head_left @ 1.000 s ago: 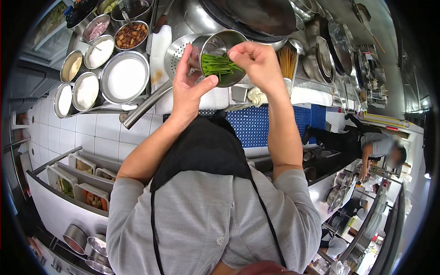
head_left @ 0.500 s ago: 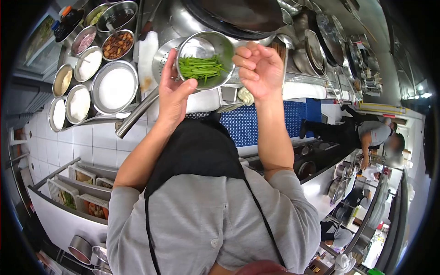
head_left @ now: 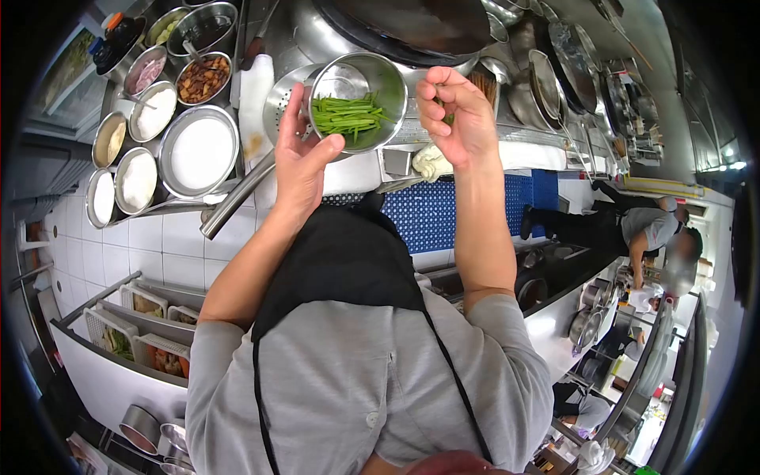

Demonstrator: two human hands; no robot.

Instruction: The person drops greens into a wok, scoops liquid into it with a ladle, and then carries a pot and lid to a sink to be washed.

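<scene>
A round metal bowl [head_left: 393,99] is tilted toward the camera, with cut green stalks [head_left: 347,116] lying inside it. My left hand [head_left: 305,162] grips the bowl's left side, thumb on the near rim and fingers behind. Just right of the bowl, my right hand [head_left: 459,115] is raised with its fingers curled. A bit of green shows between its fingers and palm. Behind the bowl sits a perforated metal strainer [head_left: 279,99], whose long handle [head_left: 237,198] points down and left.
Metal containers of white powder [head_left: 199,150] and a bowl of brown pieces [head_left: 203,78] stand at the left. A large dark wok [head_left: 419,28] is beyond the bowl. A white cloth [head_left: 530,157] lies along the counter edge. Another person [head_left: 645,229] stands at the far right.
My right hand has moved slightly right, away from the bowl, and turned, with green now visible in it. The bowl and my left hand have shifted very slightly right.
</scene>
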